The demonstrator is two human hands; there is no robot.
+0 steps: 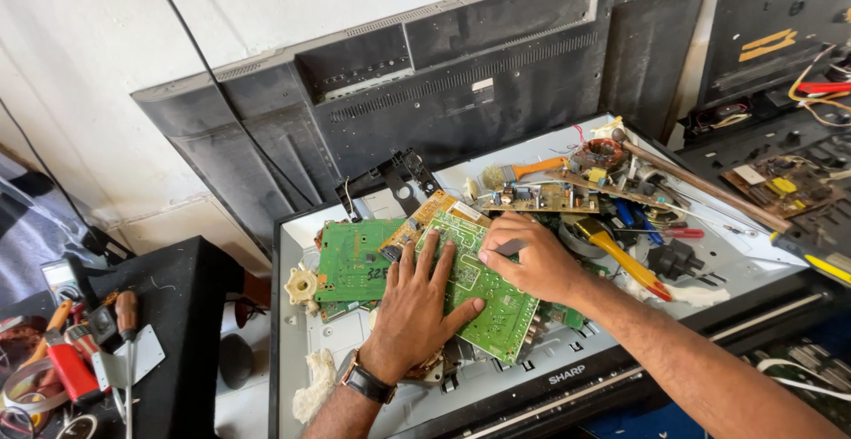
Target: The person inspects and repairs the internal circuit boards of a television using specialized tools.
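A green circuit board [483, 293] lies solder-side up at the centre of the frame, on the back of a flat television panel [567, 364] laid face down. The board's long axis runs diagonally, from its upper-left end near the frame's middle down to its lower-right corner, which points toward the bottom edge. The left hand [415, 310], wearing a wristwatch [366, 383], lies flat and open with fingers spread, pressing the board's left edge and grasping nothing. The right hand [532, 262] rests on the board's upper-right end with fingers curled down; whether they pinch anything cannot be told. A second green board [353, 262] lies just left, partly under the first, and an orange-yellow board [424, 215] shows above them. To the upper right sit a brown board with components [541, 198], a brush with an orange handle [523, 171], a copper coil [600, 152] and a yellow-handled screwdriver [620, 260], crowding the board's right side. A black television back cover [443, 93] leans on the wall behind. At lower left, red-handled tools [66, 364] lie on a black surface [182, 315].
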